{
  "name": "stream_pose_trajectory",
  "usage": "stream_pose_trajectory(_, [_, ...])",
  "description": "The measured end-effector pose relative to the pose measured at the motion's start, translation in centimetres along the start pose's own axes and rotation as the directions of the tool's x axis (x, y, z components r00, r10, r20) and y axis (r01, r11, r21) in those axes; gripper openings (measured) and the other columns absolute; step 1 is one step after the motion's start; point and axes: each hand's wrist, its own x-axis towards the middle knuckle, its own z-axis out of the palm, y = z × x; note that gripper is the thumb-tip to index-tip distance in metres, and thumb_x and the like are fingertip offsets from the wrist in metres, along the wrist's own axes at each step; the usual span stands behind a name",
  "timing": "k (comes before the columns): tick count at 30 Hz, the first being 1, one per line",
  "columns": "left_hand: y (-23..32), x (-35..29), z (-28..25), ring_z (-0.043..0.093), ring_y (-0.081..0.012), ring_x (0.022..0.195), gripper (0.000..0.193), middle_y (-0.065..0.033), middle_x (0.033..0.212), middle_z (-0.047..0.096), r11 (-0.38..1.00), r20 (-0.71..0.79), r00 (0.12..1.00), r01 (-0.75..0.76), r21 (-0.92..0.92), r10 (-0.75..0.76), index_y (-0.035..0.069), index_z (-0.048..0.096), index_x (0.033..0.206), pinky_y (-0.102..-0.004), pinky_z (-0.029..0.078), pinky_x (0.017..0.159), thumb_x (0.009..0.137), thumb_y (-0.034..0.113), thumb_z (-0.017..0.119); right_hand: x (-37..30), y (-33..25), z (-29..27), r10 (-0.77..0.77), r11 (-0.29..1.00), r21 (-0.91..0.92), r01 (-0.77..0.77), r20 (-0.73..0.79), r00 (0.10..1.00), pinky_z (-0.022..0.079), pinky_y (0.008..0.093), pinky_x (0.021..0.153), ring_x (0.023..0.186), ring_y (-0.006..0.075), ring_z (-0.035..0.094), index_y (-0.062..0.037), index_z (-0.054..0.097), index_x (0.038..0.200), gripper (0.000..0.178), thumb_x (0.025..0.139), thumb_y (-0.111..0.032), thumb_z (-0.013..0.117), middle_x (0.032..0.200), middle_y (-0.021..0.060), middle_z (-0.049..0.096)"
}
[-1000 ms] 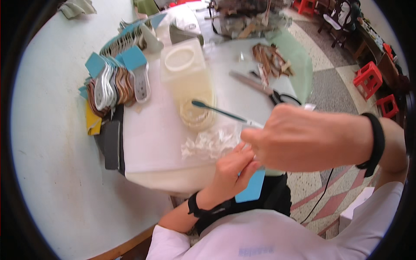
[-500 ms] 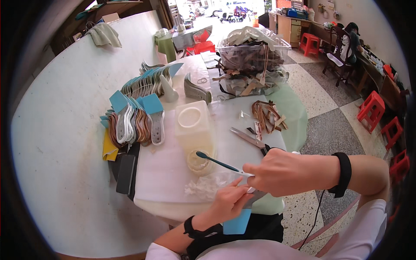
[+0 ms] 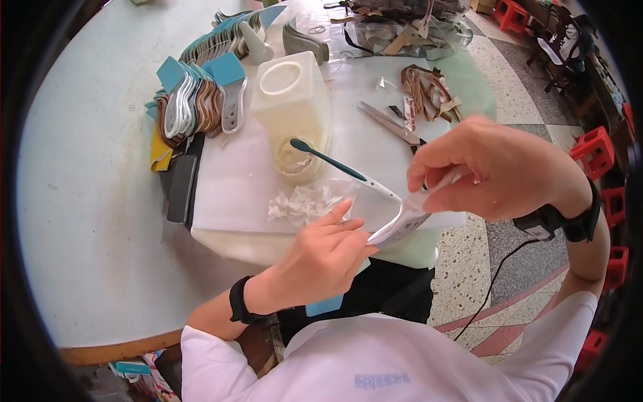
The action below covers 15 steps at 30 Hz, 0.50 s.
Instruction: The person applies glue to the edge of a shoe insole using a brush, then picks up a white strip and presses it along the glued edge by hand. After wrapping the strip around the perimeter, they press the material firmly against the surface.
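Observation:
My left hand [image 3: 328, 244] grips a curved shoe insole [image 3: 402, 226], white on top with dark dots on its grey underside. A light blue flap [image 3: 324, 305] shows below that hand. My right hand [image 3: 499, 167] is closed, pinching thin white film or lining [image 3: 418, 199] at the insole's other end. A dark green and white brush-like stick [image 3: 345, 169] slants from a round pot [image 3: 295, 171] toward the insole; its near end meets the work. Beside my left fingers lie crumpled white scraps [image 3: 305, 204].
A translucent square jug [image 3: 295, 100] stands behind the pot. Scissors [image 3: 392, 124] and brown strips [image 3: 423, 94] lie to the right. Stacked insoles [image 3: 201, 107] and a dark block [image 3: 182, 189] are on the left. Bags of scraps [image 3: 415, 33] sit at the back.
The view has tilted downward. My right hand has moved up and right, away from my left hand, drawing the white film. The insole's dotted underside now shows.

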Motion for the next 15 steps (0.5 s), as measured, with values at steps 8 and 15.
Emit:
stream_pose_trajectory(8, [0.7,0.0,0.0,0.066,-0.0303,0.079,0.012,-0.0144,0.069,0.063,0.999,0.052,0.998,0.019,0.049,-0.021,-0.003,0.055,0.076,-0.0467,0.043,0.095,0.075,0.001,0.067,0.4,-0.1,1.3,0.224,0.928,0.300,-0.221,0.024,0.974,0.040,0.0286,0.051,0.053,0.0136,0.051,0.0056,0.059,0.074,0.014,0.074,-0.009,0.061,0.059,0.0083,0.055])
stream_pose_trajectory(15, [0.0,0.2,0.5,0.063,-0.0338,0.070,0.023,-0.0163,0.059,0.054,1.000,0.025,1.000,-0.017,0.002,0.017,-0.001,0.045,0.065,-0.0498,0.043,0.092,0.074,0.000,0.066,0.7,1.7,1.1,0.219,0.923,0.330,-0.197,-0.031,0.975,0.041,0.0287,0.054,0.057,0.0156,0.052,0.0052,0.059,0.078,0.012,0.072,-0.005,0.058,0.061,0.0080,0.056])
